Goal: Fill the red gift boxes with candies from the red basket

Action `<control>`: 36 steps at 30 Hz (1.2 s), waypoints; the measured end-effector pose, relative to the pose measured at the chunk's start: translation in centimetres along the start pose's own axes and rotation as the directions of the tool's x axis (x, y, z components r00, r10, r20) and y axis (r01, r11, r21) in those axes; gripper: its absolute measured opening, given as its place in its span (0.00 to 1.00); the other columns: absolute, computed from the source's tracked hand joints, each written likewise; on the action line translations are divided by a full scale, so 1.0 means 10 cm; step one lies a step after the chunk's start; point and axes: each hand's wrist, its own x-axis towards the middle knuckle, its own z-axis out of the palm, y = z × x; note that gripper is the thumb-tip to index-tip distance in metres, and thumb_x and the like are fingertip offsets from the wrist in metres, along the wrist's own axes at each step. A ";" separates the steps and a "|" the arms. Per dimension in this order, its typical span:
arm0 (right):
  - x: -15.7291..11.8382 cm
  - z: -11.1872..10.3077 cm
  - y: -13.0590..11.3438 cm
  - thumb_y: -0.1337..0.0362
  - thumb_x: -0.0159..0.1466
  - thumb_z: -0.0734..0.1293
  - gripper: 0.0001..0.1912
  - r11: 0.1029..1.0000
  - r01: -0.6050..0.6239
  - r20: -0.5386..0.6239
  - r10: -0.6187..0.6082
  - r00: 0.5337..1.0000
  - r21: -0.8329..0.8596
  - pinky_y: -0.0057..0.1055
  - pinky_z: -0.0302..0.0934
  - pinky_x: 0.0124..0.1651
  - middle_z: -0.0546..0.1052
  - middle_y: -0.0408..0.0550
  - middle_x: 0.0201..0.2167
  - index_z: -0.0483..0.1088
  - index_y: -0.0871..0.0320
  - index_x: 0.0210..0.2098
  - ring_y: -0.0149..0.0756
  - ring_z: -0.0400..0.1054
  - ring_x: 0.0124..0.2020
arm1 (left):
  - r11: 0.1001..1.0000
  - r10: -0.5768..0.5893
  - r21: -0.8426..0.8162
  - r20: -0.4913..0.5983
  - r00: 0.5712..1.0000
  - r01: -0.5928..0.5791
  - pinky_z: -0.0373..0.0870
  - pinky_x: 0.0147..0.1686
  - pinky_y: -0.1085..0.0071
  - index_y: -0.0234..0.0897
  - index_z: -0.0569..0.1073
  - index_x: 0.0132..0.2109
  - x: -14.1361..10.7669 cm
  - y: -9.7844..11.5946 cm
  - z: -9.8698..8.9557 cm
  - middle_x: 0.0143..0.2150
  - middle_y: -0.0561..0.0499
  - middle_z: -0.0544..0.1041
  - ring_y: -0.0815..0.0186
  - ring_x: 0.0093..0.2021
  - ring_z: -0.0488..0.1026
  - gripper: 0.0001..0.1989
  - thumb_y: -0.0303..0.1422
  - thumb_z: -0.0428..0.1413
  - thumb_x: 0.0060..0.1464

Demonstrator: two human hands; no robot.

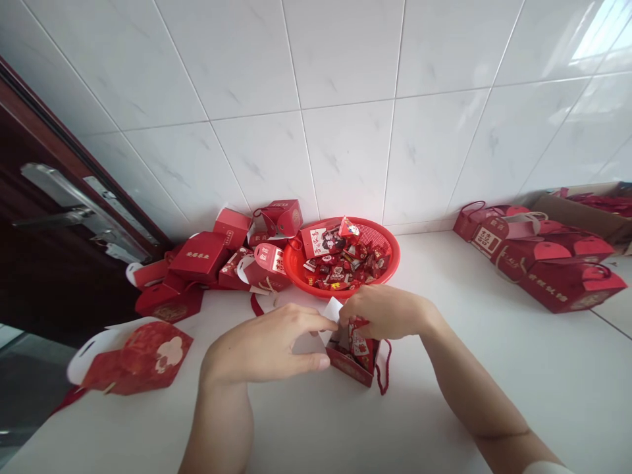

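A small red gift box (349, 366) with a red cord handle stands open-topped on the white counter, its white inner flap raised. My left hand (269, 342) is at the box's left side, with thumb and fingers apart. Its fingertips are at the flap and the near-left edge; whether they press on it I cannot tell. Over the opening, my right hand (382, 313) is closed with its fingers curled down around a red printed packet (361, 345), which sits partly inside the box. The right fingertips are partly hidden. Just behind is a red plastic basket (392, 263) of wrapped candies (340, 273).
Several red gift boxes (200, 255) are heaped left of the basket. Another red box (143, 355) lies nearer at the left. More closed boxes (557, 283) stand at the right, before a cardboard carton (567, 214). A tiled wall backs the counter; a dark door (44, 263) is at left.
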 end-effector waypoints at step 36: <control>-0.54 0.40 0.23 0.65 0.63 0.69 0.07 0.930 0.010 -0.198 0.068 0.978 0.367 0.30 0.65 0.40 0.80 0.46 0.37 0.77 0.57 0.40 0.35 0.73 0.36 | 0.998 0.059 -0.017 -0.021 0.998 -0.060 0.69 0.43 0.70 0.39 0.82 0.45 0.34 -0.11 0.02 0.45 0.48 0.82 0.60 0.45 0.77 0.13 0.37 0.56 0.58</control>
